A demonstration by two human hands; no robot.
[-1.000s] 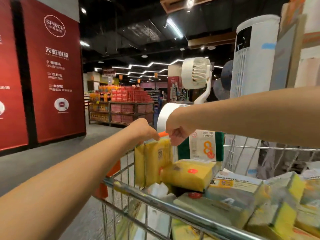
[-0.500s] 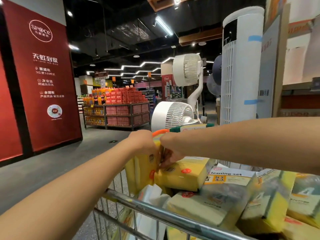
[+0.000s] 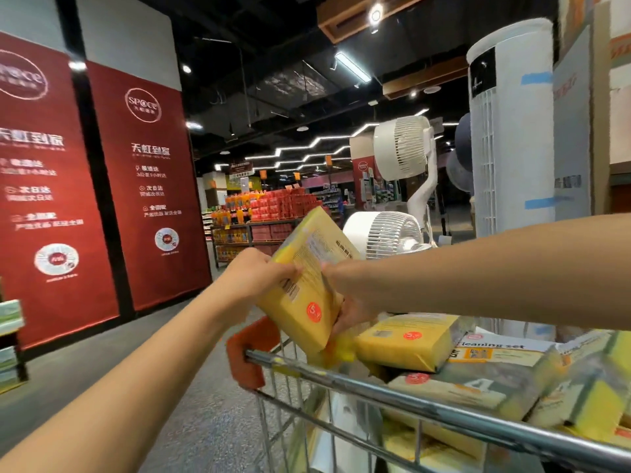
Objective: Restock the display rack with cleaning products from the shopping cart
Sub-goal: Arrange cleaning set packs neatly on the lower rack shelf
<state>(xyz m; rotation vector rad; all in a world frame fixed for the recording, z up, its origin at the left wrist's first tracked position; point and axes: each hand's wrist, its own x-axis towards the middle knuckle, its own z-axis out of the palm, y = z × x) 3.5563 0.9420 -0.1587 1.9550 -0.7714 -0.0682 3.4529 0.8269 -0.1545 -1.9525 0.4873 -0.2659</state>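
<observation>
the left hand (image 3: pixel 263 278) curls its fingers over the upper left edge of a yellow sponge pack (image 3: pixel 309 285), and the right hand (image 3: pixel 351 305) grips the same pack from its lower right side, fingers wrapped underneath. the pack tilts, raised above the near corner of the shopping cart (image 3: pixel 392 394), just over the orange corner guard (image 3: pixel 247 353). more yellow sponge packs (image 3: pixel 406 343) and a "cleaning set" box (image 3: pixel 495 349) lie piled in the cart. white fans (image 3: pixel 386 233) and a tower fan (image 3: pixel 508 131) stand beyond; red wall banners (image 3: pixel 150 186) hang at left.
</observation>
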